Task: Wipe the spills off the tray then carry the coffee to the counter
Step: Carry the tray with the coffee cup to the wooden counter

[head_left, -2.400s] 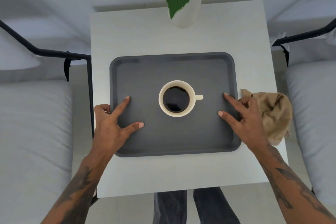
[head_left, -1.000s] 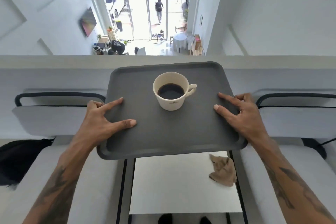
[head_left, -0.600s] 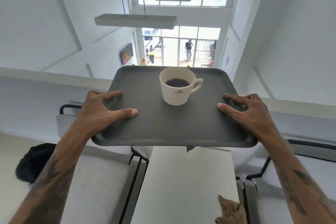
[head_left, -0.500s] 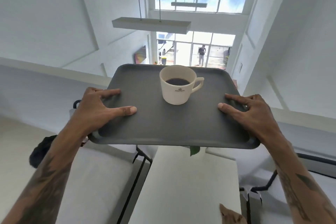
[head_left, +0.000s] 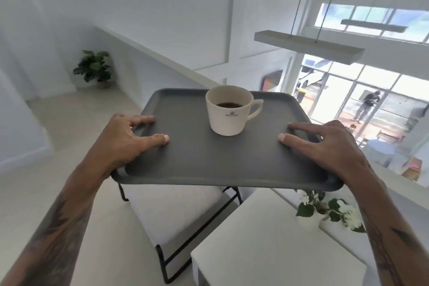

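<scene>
A dark grey tray [head_left: 209, 160] is held level in the air in front of me. On it, toward its far middle, stands a cream cup of black coffee [head_left: 229, 112], upright, handle pointing right. My left hand [head_left: 125, 141] grips the tray's left rim, thumb and forefinger lying on its surface. My right hand [head_left: 325, 146] grips the right rim the same way. The tray's surface looks clean. The cloth is out of view.
Below the tray are a white square table [head_left: 267, 246] with a small flower vase [head_left: 325, 211] and a grey cushioned seat on a black frame [head_left: 176, 211]. A potted plant [head_left: 94, 68] stands at the far left. A low white wall and tall windows lie to the right.
The tray with the cup has been lifted off the table and carried up. My view has swung left, bringing the floor and the potted plant into view. The cloth stayed on the table.
</scene>
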A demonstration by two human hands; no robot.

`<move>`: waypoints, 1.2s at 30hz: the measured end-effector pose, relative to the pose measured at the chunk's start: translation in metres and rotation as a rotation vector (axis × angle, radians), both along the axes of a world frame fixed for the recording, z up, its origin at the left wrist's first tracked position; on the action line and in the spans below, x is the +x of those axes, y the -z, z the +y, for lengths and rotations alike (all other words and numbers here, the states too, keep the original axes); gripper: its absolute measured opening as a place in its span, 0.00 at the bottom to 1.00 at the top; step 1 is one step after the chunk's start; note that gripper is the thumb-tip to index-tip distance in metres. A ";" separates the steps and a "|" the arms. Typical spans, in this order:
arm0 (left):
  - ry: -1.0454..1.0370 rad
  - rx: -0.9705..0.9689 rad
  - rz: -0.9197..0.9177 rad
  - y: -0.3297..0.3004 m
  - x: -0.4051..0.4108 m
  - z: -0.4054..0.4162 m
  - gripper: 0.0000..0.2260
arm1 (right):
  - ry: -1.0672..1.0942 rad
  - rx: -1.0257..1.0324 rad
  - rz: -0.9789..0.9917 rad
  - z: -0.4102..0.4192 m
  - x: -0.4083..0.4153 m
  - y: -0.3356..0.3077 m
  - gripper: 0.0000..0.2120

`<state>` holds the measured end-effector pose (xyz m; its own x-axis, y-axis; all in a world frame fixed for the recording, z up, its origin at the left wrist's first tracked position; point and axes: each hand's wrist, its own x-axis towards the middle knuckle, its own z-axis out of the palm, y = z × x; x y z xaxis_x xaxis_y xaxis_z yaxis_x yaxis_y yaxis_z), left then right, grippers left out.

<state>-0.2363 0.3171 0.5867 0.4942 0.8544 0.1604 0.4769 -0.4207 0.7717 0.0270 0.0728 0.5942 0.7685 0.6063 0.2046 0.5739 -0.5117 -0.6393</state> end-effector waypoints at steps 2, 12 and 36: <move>-0.081 0.012 0.001 -0.001 -0.040 0.004 0.25 | -0.077 -0.013 0.011 0.025 -0.023 0.000 0.21; -0.425 0.057 0.051 -0.011 -0.279 0.035 0.22 | -0.447 -0.052 -0.019 0.173 -0.196 0.005 0.31; -1.403 0.009 0.049 0.001 -0.798 0.072 0.20 | -1.386 0.038 -0.021 0.546 -0.766 0.023 0.30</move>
